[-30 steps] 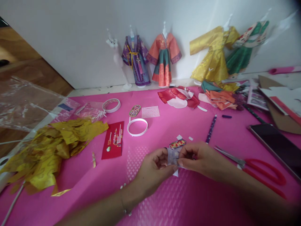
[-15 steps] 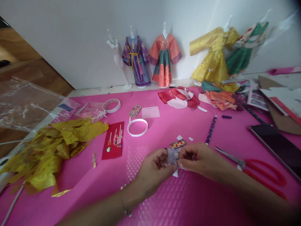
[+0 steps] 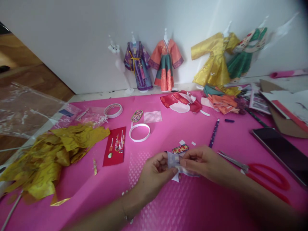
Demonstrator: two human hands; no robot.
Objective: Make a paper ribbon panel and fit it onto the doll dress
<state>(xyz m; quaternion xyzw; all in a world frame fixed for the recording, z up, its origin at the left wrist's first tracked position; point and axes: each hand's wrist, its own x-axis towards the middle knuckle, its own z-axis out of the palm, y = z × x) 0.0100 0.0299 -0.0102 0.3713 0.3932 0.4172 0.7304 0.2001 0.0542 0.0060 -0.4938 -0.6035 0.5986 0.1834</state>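
Observation:
Between my two hands is a small piece of pale lilac fabric (image 3: 172, 160). My left hand (image 3: 154, 171) grips its left side, thumb against the fingers. The fingertips of my right hand (image 3: 201, 162) pinch its right side, and a loose part of the fabric hangs below them. Just beyond the fabric lies a small patterned piece with a dark border (image 3: 180, 149), red and yellow inside. A white paper scrap (image 3: 176, 177) shows beneath the fabric. Small white bits (image 3: 182, 142) lie behind the patterned piece.
Red-handled scissors (image 3: 247, 168), a dotted pen (image 3: 214, 133) and a phone (image 3: 281, 154) lie to the right. Tape rolls (image 3: 139, 140), a rhinestone sheet (image 3: 153, 116), a red card (image 3: 115, 146) and yellow cloth (image 3: 55, 150) are leftward. Dressed doll forms (image 3: 166, 64) stand along the wall.
The view has shifted slightly. More of the lilac fabric now shows below my right fingers. Both hands keep their hold on it.

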